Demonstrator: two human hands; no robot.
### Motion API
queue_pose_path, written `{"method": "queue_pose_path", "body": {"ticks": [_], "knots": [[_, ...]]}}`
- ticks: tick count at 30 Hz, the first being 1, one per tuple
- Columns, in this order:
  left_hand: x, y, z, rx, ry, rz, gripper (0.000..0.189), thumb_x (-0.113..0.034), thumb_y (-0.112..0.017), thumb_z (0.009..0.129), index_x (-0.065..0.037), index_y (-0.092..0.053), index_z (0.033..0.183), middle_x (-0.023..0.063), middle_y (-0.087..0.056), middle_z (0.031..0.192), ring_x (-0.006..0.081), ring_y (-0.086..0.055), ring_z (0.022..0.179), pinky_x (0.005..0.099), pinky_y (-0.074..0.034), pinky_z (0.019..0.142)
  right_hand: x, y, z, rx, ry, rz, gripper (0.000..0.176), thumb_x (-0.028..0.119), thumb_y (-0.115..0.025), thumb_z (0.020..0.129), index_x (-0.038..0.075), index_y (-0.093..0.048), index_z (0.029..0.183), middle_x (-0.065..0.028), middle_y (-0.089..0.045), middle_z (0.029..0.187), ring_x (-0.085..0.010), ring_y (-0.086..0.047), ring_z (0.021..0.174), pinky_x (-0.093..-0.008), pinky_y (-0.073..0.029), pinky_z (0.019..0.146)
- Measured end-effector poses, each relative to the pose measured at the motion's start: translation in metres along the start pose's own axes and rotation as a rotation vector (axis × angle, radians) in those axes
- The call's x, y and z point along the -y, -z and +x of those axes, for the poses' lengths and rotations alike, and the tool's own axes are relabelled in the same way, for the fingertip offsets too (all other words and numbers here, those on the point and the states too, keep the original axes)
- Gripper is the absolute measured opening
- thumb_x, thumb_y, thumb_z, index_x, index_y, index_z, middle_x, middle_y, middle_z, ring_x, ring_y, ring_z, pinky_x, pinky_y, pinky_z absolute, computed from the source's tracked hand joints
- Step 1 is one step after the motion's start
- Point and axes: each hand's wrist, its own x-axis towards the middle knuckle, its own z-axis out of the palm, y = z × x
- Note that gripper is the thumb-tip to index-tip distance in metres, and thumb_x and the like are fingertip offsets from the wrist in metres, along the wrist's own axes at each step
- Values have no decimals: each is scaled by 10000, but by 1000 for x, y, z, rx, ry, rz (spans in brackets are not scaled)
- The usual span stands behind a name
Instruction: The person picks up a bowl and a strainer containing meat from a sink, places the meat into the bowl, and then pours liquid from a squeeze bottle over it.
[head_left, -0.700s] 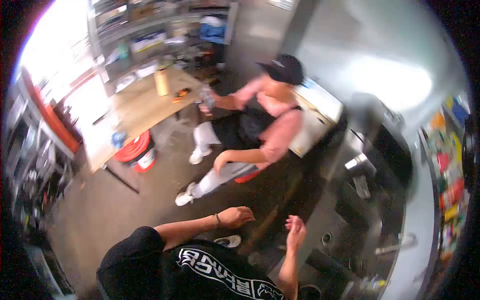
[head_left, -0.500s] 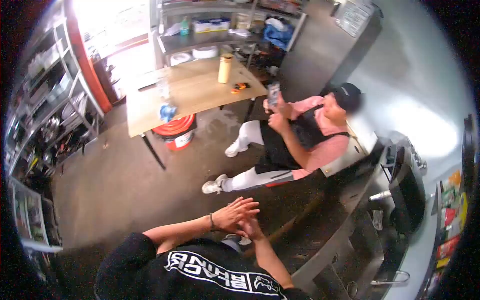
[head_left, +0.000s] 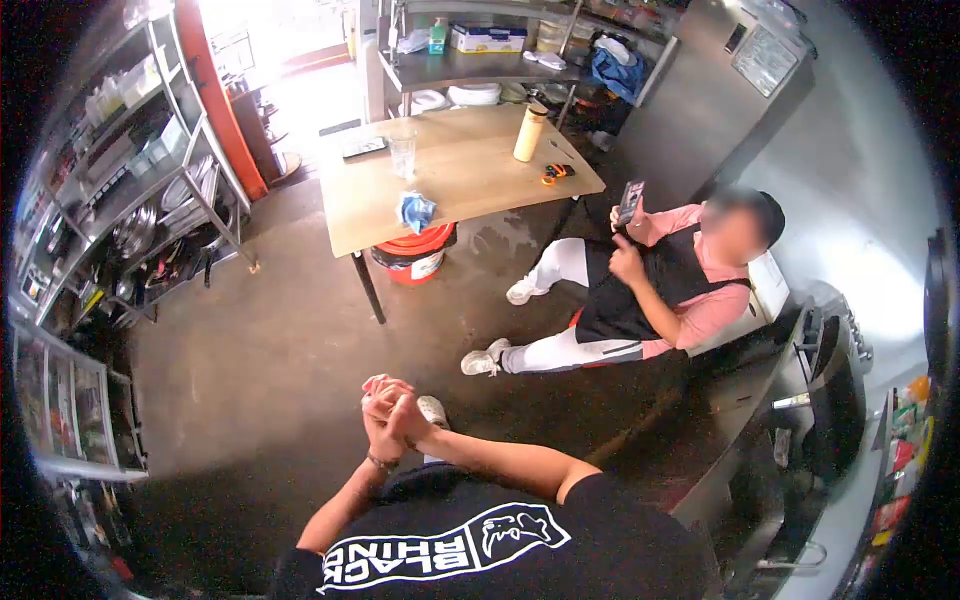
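In front of my body, low in the middle of the view, my two hands are clasped together. My left hand (head_left: 379, 428), with a band at its wrist, is closed with its fingers wrapped into my right hand (head_left: 408, 412). My right hand is closed around the left in turn. The fingers overlap, so which lies over which is hard to tell. No object shows between them. Below them is my black shirt (head_left: 640, 530) with white lettering, and a white shoe (head_left: 432, 411) shows beside them.
A seated person (head_left: 660, 280) in a black apron holds up a phone (head_left: 630, 202). A wooden table (head_left: 460, 150) bears a yellow bottle (head_left: 530, 133), a glass (head_left: 403, 155) and a crumpled blue item (head_left: 415, 210). Beneath stands a red bucket (head_left: 415, 258). Metal shelves (head_left: 215, 190) line the left.
My hands have gone from loosely laid over each other to tightly clasped, and shifted left in view. The view has turned, and the seated person has lowered one hand from the phone.
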Motion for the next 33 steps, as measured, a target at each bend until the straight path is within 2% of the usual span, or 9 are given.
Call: {"method": "queue_pose_path", "body": {"ticks": [7,10,18,22,24,26,27,30,33], "knots": [[31,42,45,-218,417,-635,182,-232,-467,860,-56,-510,839,6,-505,741,87,-453,684,234,-396,635,31,-27,83,-462,293,-512,123,102,-520,802,56,-507,915,-46,-522,897,-114,-507,836,-263,-418,716],[75,56,83,-157,534,-906,223,-296,-465,868,-82,-525,859,-11,-488,714,68,-431,635,259,-386,575,35,0,120,-466,-2,-313,37,88,-485,785,52,-495,786,-3,-501,657,-82,-492,620,-235,-405,549],[120,111,182,249,860,-827,370,-437,-398,882,-101,-544,930,17,-566,924,139,-540,816,324,-456,729,-40,60,219,-337,322,-811,171,149,-535,767,8,-562,860,-198,-577,768,-359,-574,708,-380,-460,603],[207,173,173,183,1091,-569,429,-448,-439,860,-71,-550,1032,55,-583,1004,185,-530,966,330,-404,856,-66,65,274,317,-105,-1038,182,233,-517,782,92,-585,874,-177,-607,849,-331,-591,802,-395,-481,662],[239,213,165,495,961,325,532,-460,-501,815,-24,-510,1119,123,-556,1092,258,-486,1068,340,-355,936,-94,57,291,551,-294,-1257,203,273,-479,789,104,-591,805,-168,-608,836,-334,-593,777,-408,-481,660],[267,261,122,144,653,725,615,-446,-534,764,39,-481,1138,203,-495,1161,298,-432,1134,356,-319,980,-102,55,310,966,-360,-1563,281,300,-431,805,96,-623,810,-145,-623,870,-315,-610,795,-412,-498,677],[342,295,80,147,544,652,536,-379,-539,764,15,-498,1126,206,-520,1121,308,-463,1100,366,-348,953,-138,74,307,1026,-435,-1556,300,285,-414,806,92,-638,858,-136,-626,911,-309,-609,840,-412,-497,715],[323,395,11,52,1382,663,418,-372,-425,769,-67,-620,976,158,-567,1068,296,-533,1017,392,-411,873,-192,107,313,979,-767,-1567,314,272,-425,789,79,-640,913,-150,-608,979,-307,-584,924,-409,-473,783],[338,482,-86,197,1544,906,323,-221,-420,763,-99,-639,967,102,-592,1057,269,-566,990,415,-458,823,-199,102,331,598,-1013,-1557,315,262,-454,771,71,-634,945,-159,-594,1016,-306,-575,945,-397,-470,793]]}}
